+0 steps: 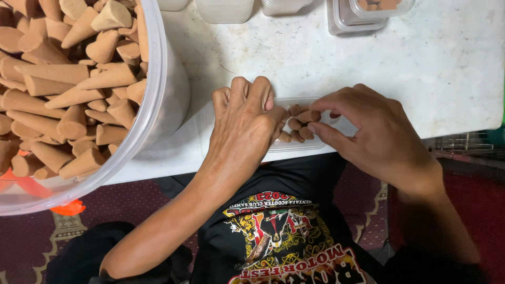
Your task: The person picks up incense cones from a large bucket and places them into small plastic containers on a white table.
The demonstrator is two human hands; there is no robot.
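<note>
Left hand (244, 123): we pinch brown cone-shaped incense pieces (301, 124); our fingertips hide some.
Right hand (368, 129): we pinch one cone.
Small clear plastic tray (315, 144): mostly covered.

The left hand (244, 123) hides much of the small clear tray (294, 144); the big tub (158, 94) is cut off

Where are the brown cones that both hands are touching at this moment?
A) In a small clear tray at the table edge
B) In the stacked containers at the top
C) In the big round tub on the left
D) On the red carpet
A: the left hand and the right hand meet over a small clear tray at the near edge of the white table, where a few brown cones lie.
</note>
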